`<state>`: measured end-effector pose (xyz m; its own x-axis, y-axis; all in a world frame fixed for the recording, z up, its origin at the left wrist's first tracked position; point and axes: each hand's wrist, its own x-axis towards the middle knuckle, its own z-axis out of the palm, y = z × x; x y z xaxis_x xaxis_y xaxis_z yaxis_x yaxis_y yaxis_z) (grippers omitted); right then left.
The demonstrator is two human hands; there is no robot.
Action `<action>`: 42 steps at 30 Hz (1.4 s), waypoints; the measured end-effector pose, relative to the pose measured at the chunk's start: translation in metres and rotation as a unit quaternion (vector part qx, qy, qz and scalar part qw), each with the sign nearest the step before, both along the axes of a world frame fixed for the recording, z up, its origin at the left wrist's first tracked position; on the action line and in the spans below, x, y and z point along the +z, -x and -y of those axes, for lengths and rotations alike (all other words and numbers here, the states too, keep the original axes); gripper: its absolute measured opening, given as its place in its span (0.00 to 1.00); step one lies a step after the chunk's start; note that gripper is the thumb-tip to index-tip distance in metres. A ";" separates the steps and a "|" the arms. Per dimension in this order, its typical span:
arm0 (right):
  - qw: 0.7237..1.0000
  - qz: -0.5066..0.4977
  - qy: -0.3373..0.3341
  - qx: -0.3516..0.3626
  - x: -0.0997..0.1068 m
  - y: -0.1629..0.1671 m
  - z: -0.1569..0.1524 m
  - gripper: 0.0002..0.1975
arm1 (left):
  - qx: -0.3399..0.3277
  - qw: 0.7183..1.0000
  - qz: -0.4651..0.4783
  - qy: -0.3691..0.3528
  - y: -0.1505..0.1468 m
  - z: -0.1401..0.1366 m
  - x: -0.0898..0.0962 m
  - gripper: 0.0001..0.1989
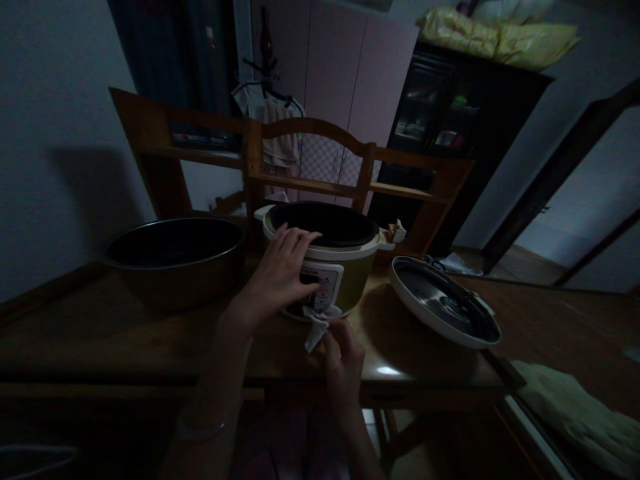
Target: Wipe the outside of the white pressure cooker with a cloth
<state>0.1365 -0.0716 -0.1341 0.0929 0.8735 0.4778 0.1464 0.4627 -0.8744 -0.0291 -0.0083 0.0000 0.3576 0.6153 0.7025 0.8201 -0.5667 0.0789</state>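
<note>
A green and white rice cooker (356, 280) stands on the wooden table with no lid on it, its dark inside showing. My left hand (283, 270) grips its front, fingers over the rim and thumb across the control panel (327, 287). Low at the front, my right hand (345, 357) pinches a white cloth or tissue (316, 333) against the cooker just below the panel. The cooker's lid (440, 300) lies to the right with its metal inner side up. On the left sits a dark, wide inner pot (175, 267).
The table (280, 353) has a wooden shelf frame (310, 127) along its back. A small brown and white piece (395, 232) is at the cooker's right handle. A dark cabinet (450, 127) stands behind. Light green fabric (575, 407) lies at the lower right.
</note>
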 end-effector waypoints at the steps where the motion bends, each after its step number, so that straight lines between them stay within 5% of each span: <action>1: 1.000 -0.001 0.000 -0.001 0.000 0.000 0.000 0.06 | -0.001 1.000 -0.001 -0.001 0.000 0.000 0.000 0.44; 42: 0.999 -0.022 0.034 -0.006 -0.008 -0.001 0.001 0.08 | -0.006 1.000 0.015 -0.007 -0.001 0.000 -0.001 0.41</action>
